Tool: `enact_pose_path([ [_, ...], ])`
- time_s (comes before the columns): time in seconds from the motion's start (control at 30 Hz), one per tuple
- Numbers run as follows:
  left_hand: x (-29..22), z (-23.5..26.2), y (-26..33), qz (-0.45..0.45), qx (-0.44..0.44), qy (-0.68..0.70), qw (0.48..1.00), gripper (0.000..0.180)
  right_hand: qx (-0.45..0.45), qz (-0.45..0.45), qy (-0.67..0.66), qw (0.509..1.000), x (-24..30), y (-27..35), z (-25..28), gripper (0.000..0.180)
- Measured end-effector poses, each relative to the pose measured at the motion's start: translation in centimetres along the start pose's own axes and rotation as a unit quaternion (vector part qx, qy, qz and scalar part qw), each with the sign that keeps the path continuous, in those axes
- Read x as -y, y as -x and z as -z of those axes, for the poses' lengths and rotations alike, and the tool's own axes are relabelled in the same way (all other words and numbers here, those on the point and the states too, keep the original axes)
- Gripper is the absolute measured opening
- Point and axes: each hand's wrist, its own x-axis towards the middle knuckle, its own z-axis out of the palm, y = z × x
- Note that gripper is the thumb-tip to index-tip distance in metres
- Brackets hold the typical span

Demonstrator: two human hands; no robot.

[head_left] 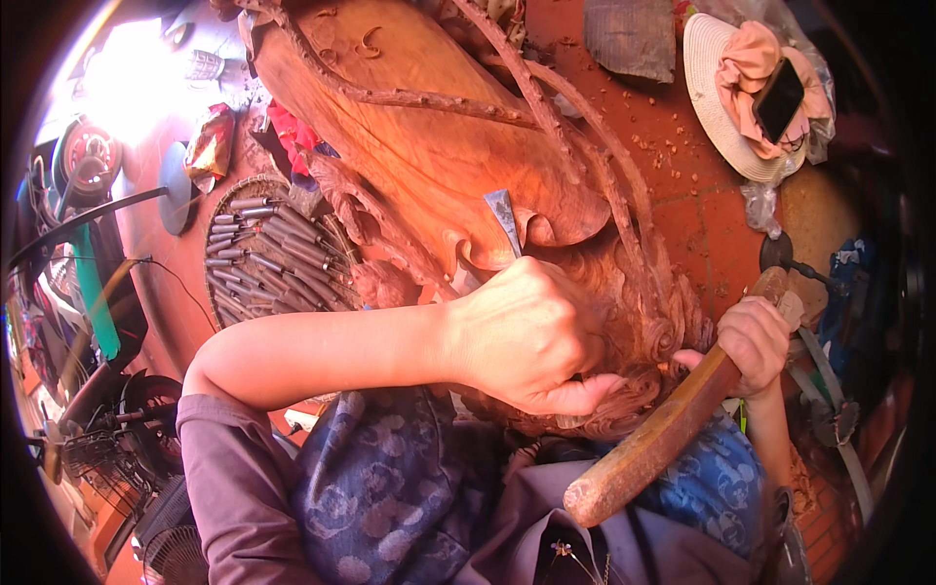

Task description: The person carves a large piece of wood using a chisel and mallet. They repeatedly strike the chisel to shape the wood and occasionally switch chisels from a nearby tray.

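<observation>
My left hand (536,336) is closed in a fist over the middle of a large reddish-brown wood carving (439,146). A chisel (504,222) sticks out of the fist, its flat metal blade pointing away from me; the fist hides its handle. On the right, my right hand (756,341) is wrapped round the upper part of a long wooden mallet (653,434), whose thick rounded end slants down toward my lap. Carved branch-like stems run across the smooth, leaf-like surface, and scrolled carving lies beneath and beside my left hand. Whether the chisel's edge touches wood, I cannot tell.
A round woven basket (278,253) holding several chisels stands left of the carving. At the far right, a pale hat (707,73) carries a peach cloth and a black phone (779,100). Wood chips litter the red tiled floor (673,234). A black fan (175,551) stands lower left.
</observation>
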Motion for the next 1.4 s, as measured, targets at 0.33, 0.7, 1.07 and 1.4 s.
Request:
enact_pose_path([
  [0.33, 0.3, -0.1, -0.1, 0.007, -0.019, -0.017, 1.0, 0.04, -0.049, 0.069, 0.096, 0.992, -1.3, 0.1, -1.5, 0.029],
  [0.7, 0.7, -0.5, 0.2, 0.009, -0.018, -0.024, 1.0, 0.041, -0.019, 0.056, 0.104, 0.993, -1.6, 0.0, -1.8, 0.034],
  [1.07, 1.0, -0.5, 0.4, 0.019, -0.004, -0.064, 0.998, 0.04, -0.039, 0.08, 0.083, 0.993, -2.3, -0.1, -2.1, 0.023],
  [1.4, 1.1, 0.1, 0.2, 0.026, 0.002, -0.066, 0.997, 0.04, -0.06, 0.094, 0.074, 0.991, -3.4, 0.1, -2.5, 0.028],
])
